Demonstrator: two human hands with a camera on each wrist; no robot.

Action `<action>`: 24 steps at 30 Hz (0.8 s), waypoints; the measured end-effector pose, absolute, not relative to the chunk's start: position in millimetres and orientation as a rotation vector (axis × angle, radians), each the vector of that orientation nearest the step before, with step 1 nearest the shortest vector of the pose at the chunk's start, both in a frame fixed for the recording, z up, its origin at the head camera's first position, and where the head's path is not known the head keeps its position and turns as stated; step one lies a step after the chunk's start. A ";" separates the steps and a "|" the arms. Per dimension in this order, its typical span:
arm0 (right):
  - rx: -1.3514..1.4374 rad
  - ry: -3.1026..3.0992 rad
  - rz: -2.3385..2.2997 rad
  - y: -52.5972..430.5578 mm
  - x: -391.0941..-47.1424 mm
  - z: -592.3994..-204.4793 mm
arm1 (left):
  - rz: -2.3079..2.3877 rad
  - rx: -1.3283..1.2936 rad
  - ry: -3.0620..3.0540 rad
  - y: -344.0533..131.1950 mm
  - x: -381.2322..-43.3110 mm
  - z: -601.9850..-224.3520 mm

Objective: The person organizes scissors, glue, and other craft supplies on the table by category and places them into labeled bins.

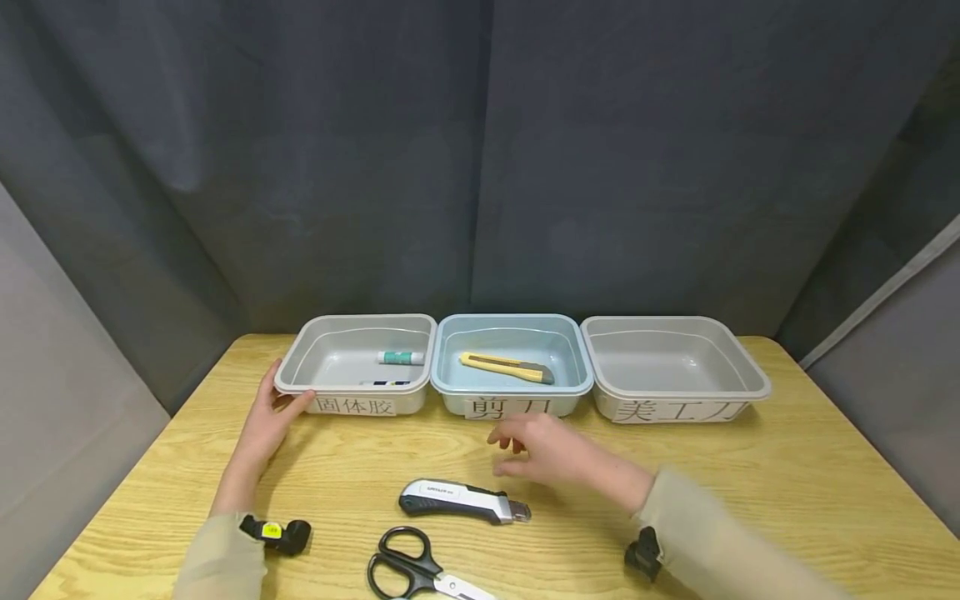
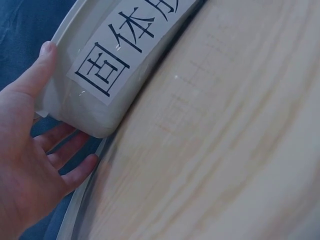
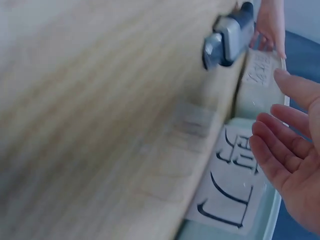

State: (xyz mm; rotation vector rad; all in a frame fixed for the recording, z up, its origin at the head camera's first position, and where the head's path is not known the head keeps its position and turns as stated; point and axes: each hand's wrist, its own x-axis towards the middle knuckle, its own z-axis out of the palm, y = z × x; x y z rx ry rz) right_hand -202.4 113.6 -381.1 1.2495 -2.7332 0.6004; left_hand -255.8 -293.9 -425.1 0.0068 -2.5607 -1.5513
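At the left, a grey bin [image 1: 352, 395] with a paper label has its front left corner held by my left hand [image 1: 266, 421]. The thumb lies on the rim and the fingers reach round the side, as the left wrist view shows. My right hand [image 1: 543, 450], slightly blurred, is in front of the blue bin [image 1: 446, 392], its fingers loosely bent with nothing in them. Nearer me lie a white and black utility knife [image 1: 461, 500] and black-handled scissors [image 1: 420, 567], cut off by the frame's lower edge.
A green and white glue stick [image 1: 401, 357] and a dark-labelled stick [image 1: 390, 382] are in the left bin. The blue bin contains a yellow utility knife [image 1: 506, 367]. Another grey bin [image 1: 675, 395] stands at the right. Dark curtains [image 1: 480, 167] hang behind the wooden table [image 1: 787, 483].
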 end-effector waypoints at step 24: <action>1.322 -2.988 0.516 93.2 -179.5 -402.3 | -1.555 0.001 -2.539 -293.6 -256.0 -427.8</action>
